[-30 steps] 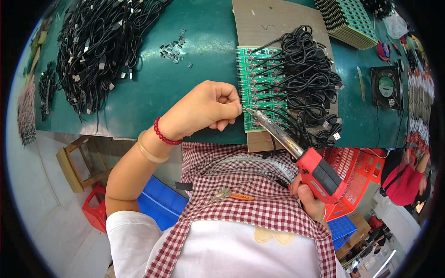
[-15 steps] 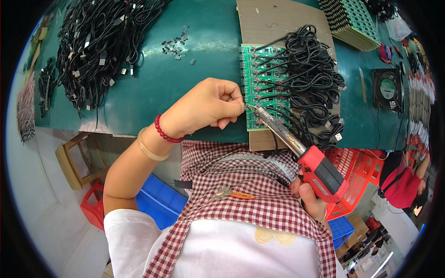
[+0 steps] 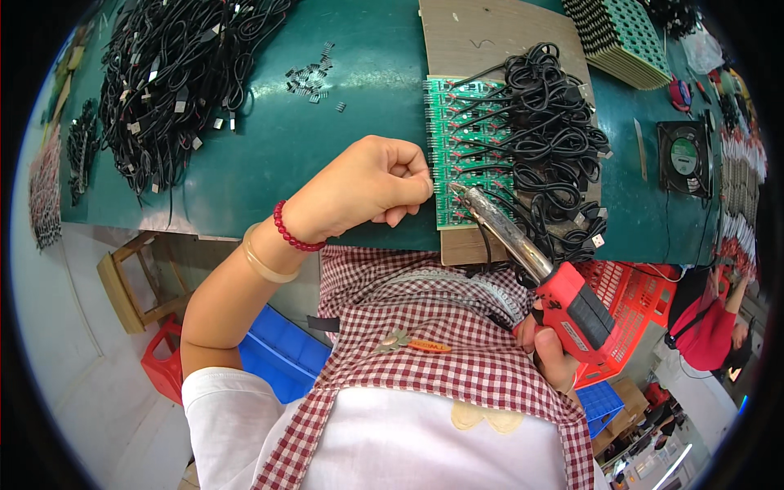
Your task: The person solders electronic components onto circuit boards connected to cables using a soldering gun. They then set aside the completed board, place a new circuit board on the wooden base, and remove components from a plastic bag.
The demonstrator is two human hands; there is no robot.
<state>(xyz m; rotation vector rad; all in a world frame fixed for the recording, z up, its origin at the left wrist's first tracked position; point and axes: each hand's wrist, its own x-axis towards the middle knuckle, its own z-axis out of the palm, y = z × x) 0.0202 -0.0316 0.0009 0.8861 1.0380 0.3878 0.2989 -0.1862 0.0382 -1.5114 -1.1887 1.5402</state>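
Green circuit panel [image 3: 445,159], pin-fringed and trailing black cables [image 3: 549,122], is laid on a brown sheet [image 3: 506,33]. At its left edge, the left hand's [image 3: 376,181] thumb and fingers are pressed together, any contents hidden; a red-and-black soldering iron [image 3: 523,249] is gripped by the right hand [image 3: 552,355].

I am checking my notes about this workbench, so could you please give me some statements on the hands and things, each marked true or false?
1. The right hand holds a red-and-black soldering iron. True.
2. The left hand is spread wide open. False: the left hand has its fingers curled.
3. Black cables lie to the right of the green circuit boards. True.
4. A bead bracelet is on the right wrist. False: the red bead bracelet is on the left wrist.
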